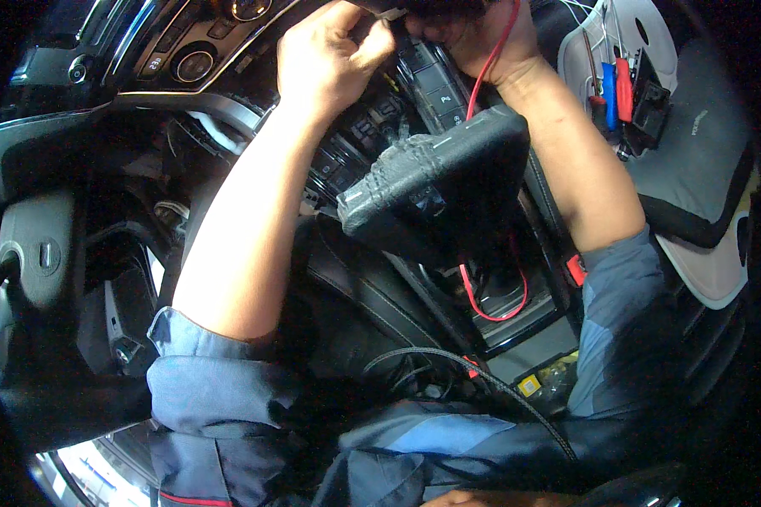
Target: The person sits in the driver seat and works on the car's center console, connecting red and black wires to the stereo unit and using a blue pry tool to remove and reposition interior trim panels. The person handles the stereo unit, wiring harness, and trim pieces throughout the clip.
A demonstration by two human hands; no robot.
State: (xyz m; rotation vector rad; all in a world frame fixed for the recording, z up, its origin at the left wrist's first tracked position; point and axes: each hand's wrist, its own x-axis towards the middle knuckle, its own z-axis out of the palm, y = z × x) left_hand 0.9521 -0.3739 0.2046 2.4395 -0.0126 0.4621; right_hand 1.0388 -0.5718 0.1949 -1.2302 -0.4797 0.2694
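My left hand (334,63) reaches up to the lower dashboard, its thumb and fingers pinched together near a small pale edge I cannot make out. Close beside it, my right hand (503,38) has curled fingers in shadow under the dash; what they hold is hidden. A red wire (486,72) crosses in front of my right hand and drops behind a black box-like piece (473,169) with crumpled grey tape along its edge. That piece sits tilted between my forearms. Under my hands lies the opened centre console, with a strip of black buttons (437,89) and exposed connectors (380,118).
Screwdrivers with blue (609,95) and red (624,91) handles lie on the passenger seat (693,169) at the right. A black braided cable (507,390) arches across below the console. At left are the steering wheel (38,253) and round dash knobs (193,64).
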